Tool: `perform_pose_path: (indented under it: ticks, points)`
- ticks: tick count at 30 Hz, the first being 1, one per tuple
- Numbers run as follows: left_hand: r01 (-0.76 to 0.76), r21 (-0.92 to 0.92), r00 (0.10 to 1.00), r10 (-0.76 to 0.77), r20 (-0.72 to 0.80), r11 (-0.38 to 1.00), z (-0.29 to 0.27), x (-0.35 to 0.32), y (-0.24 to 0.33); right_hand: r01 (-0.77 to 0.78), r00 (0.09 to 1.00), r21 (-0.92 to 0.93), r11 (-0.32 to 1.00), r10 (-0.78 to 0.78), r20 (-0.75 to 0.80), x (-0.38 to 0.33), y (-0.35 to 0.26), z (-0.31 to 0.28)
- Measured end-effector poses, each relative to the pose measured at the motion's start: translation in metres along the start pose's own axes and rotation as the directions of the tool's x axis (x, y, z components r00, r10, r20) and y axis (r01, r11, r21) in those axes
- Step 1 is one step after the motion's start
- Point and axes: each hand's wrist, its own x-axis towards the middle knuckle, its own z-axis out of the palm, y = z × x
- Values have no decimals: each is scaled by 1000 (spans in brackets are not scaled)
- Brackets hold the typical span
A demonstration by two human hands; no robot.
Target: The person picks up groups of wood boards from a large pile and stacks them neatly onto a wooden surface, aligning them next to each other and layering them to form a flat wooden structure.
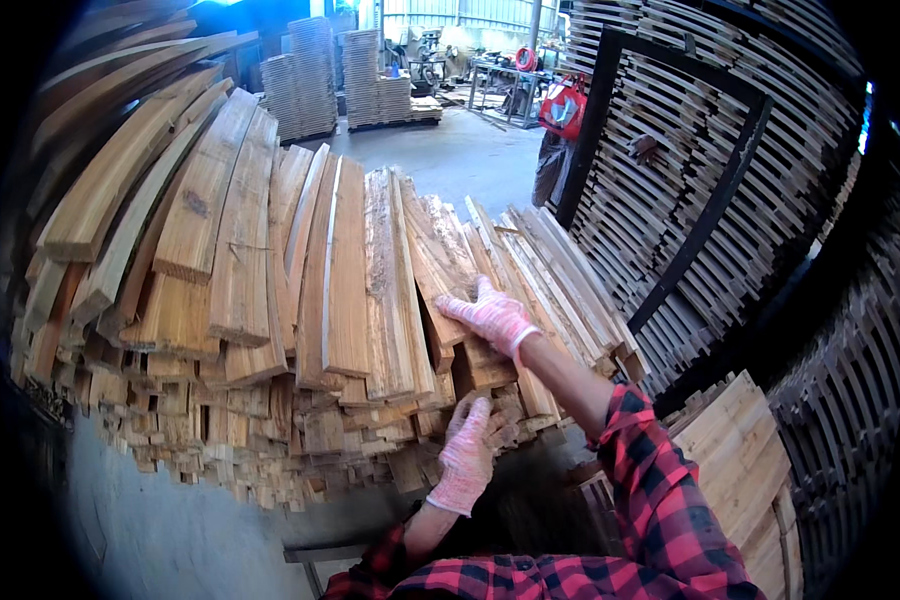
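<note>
A large pile of rough wooden planks [345, 270] lies lengthwise in front of me, the near ends uneven. My right hand [490, 315], in a pink-and-white knit glove, grips a plank [432, 250] on top of the pile from above, its thumb stretched left across the wood. Lower and closer to me, my left hand [467, 455], gloved alike, is closed at the near end of a rough, darker wood piece [505, 405]; its fingers are partly hidden. Both forearms come out of red-and-black checked sleeves.
Tall stacks of thin slats [660, 170] rise on the right behind a dark metal frame [685, 50]. Wide boards [740, 440] lean at my lower right. Further back stand slat stacks [310, 75], a workbench [500, 85] and a hanging red bag [563, 108].
</note>
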Motion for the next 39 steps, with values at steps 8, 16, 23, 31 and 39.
perform_pose_path:
  ticks: [8,16,23,31,39]
  points:
    - [194,219,893,-265,365,956,6,13,31,36,993,249,968,-63,101,-26,24,-53]
    - [389,-35,837,-338,429,920,58,11,7,-353,934,889,292,56,353,-256,95,-65]
    - [340,59,835,-330,440,938,137,-57,-76,-137,975,293,946,76,211,-396,159,-85]
    - [531,481,413,-709,571,697,249,-108,-187,-79,502,380,922,366,-784,-474,232,-66]
    - [554,805,-70,-952,299,212,281,-64,-293,-744,104,412,525,701,-705,-573,323,-37]
